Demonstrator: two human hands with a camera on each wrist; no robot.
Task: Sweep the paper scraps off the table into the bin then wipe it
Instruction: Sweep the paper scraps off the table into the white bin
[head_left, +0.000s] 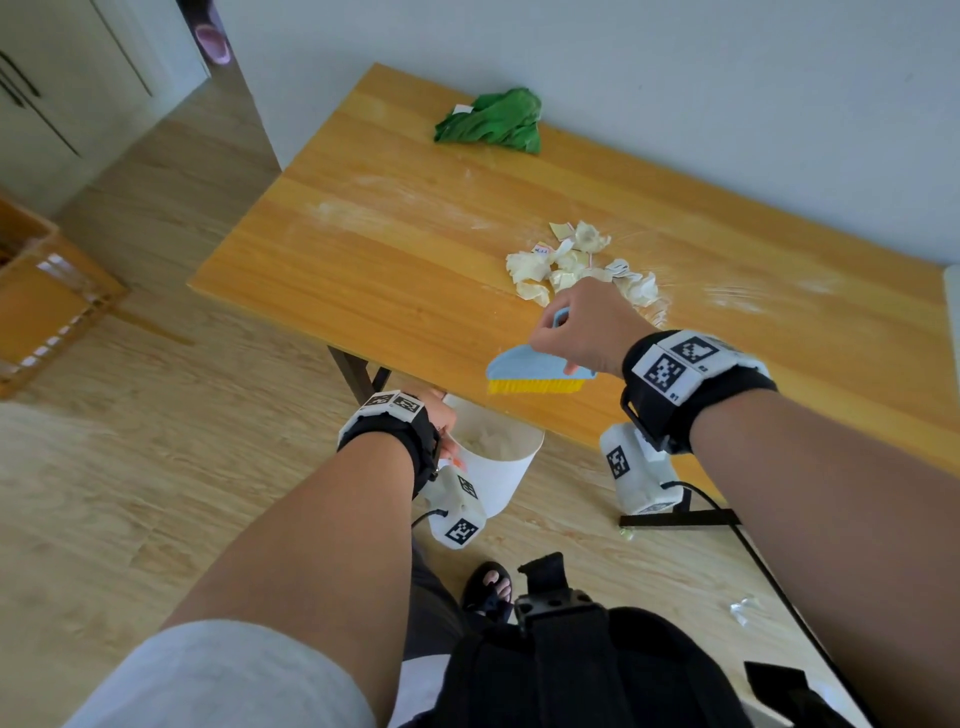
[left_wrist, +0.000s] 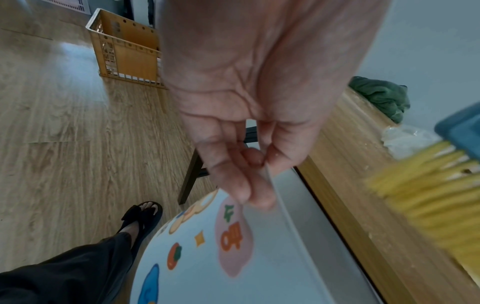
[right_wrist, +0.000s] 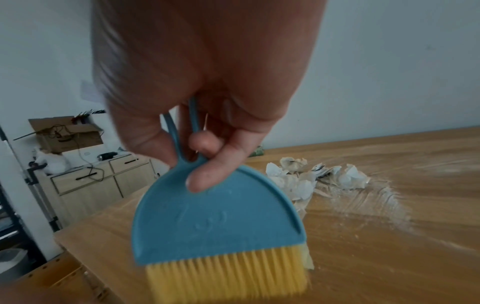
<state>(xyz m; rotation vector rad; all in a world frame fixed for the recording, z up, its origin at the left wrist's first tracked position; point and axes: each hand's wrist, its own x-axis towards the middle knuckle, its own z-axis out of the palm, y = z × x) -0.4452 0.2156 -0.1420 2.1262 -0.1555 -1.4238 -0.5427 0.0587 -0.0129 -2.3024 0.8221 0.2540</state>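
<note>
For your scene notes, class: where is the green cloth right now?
In the head view the green cloth lies crumpled at the table's far edge by the wall, beyond the paper scraps, away from both hands.

Wooden slatted crate (head_left: 49, 306) on plank floor (head_left: 156, 467), well left of table's left edge. Pale cabinet with black handles (head_left: 47, 88) at far left. Pink slipper (head_left: 213, 44) in doorway beyond. Drawer unit (right_wrist: 98, 179) past table's far corner, open cardboard box (right_wrist: 67, 133) and cables on top. Black sandal (left_wrist: 145, 216) on floor.
</note>
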